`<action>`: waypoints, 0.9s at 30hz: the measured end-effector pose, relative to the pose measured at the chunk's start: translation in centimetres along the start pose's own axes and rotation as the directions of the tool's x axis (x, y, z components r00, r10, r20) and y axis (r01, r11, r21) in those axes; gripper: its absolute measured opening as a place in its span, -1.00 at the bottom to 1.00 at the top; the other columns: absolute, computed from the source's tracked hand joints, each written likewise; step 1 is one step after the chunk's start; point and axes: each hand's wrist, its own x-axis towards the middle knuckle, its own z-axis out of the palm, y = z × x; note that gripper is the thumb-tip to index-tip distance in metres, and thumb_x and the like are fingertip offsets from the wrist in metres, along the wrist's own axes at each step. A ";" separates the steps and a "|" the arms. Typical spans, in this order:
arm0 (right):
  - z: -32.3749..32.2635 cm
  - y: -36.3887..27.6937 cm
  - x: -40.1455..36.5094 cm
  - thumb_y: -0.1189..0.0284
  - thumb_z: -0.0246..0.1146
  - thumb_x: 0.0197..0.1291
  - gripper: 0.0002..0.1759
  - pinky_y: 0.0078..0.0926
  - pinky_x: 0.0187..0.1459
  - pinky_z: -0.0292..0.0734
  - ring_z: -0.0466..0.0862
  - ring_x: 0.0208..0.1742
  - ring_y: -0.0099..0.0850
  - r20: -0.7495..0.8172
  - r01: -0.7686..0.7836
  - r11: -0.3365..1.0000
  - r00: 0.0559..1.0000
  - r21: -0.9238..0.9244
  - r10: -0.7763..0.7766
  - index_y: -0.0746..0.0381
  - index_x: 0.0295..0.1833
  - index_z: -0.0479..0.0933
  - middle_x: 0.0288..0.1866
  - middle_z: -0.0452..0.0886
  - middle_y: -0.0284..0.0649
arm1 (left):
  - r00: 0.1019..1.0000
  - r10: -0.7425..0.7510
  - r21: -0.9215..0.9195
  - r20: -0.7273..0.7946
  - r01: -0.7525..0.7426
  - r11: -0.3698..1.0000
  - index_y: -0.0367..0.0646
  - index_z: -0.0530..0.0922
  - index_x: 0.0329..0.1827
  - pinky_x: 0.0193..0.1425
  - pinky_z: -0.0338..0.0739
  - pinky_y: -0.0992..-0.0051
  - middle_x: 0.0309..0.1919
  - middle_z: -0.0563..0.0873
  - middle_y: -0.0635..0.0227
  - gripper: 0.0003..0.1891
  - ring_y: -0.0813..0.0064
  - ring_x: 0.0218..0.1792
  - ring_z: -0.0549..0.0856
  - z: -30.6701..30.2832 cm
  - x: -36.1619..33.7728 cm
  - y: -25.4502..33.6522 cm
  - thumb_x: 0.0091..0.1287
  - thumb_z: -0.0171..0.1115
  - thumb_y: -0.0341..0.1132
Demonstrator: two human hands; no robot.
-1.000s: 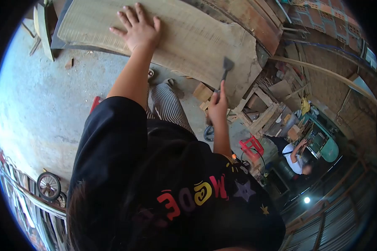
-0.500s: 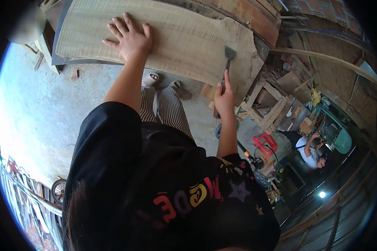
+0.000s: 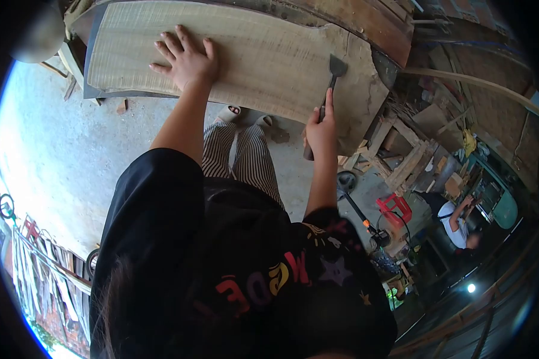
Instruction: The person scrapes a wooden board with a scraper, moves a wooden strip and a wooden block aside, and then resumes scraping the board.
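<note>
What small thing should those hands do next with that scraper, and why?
Probably a short, light push of the scraper by the right hand towards the slab's rough, cracked edge. The blade is over the slab near that edge, the right index finger lies along the handle, and the left hand, spread flat on the slab, seems to steady it.

A dark flat surface (image 3: 91, 93) carries a broad, pale wood slab (image 3: 257, 60).

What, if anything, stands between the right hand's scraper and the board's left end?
The left hand does: it lies palm down, fingers spread, on the board, between the scraper and that end.
</note>
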 end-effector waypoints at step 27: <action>-1.5 0.0 1.7 0.44 0.00 0.38 -0.36 -0.12 -0.09 0.56 0.63 0.01 0.07 0.123 -0.291 0.952 0.952 0.091 0.279 -0.16 0.53 0.07 0.09 0.57 0.18 | 0.997 0.016 0.056 0.071 -0.020 0.998 0.02 -0.15 0.58 0.44 -0.28 -0.30 0.56 -0.11 0.11 -0.20 0.09 0.57 -0.18 -0.8 0.8 0.3 0.37 -0.29 0.22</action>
